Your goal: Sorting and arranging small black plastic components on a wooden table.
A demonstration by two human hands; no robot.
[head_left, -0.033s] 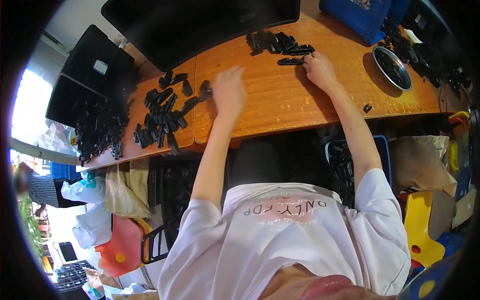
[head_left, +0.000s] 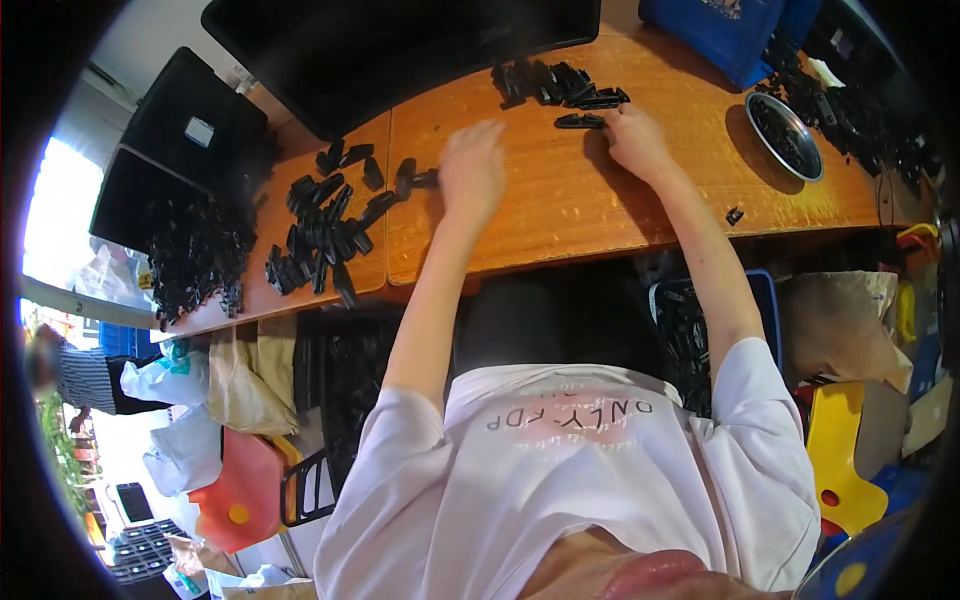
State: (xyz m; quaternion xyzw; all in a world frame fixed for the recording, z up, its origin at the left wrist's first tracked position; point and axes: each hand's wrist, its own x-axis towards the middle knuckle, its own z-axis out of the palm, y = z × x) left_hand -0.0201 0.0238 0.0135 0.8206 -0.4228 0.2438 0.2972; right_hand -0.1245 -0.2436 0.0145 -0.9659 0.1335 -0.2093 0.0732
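Observation:
My right hand [head_left: 640,143] is at the far middle of the wooden table, its fingers closed on the end of a small black plastic piece [head_left: 578,121]. Just beyond it lies a row of similar black pieces [head_left: 545,84]. Over the table to the left hovers my left hand [head_left: 474,172], its fingers smeared by motion, so any hold is unclear. Beside its wrist side lies a single black piece [head_left: 426,179], with another black piece [head_left: 405,178] further left. A loose pile of black pieces [head_left: 325,225] spreads over the left part of the table.
A metal bowl [head_left: 784,137] with small black parts stands at the right, near a heap of black parts [head_left: 860,115]. Along the back are a large black tray [head_left: 400,55] and a blue bin [head_left: 715,40]. A black box [head_left: 175,150] spills small parts at the left.
My left hand has moved slightly right and away from the pile; a black piece beside it now shows more fully. My right hand has barely shifted.

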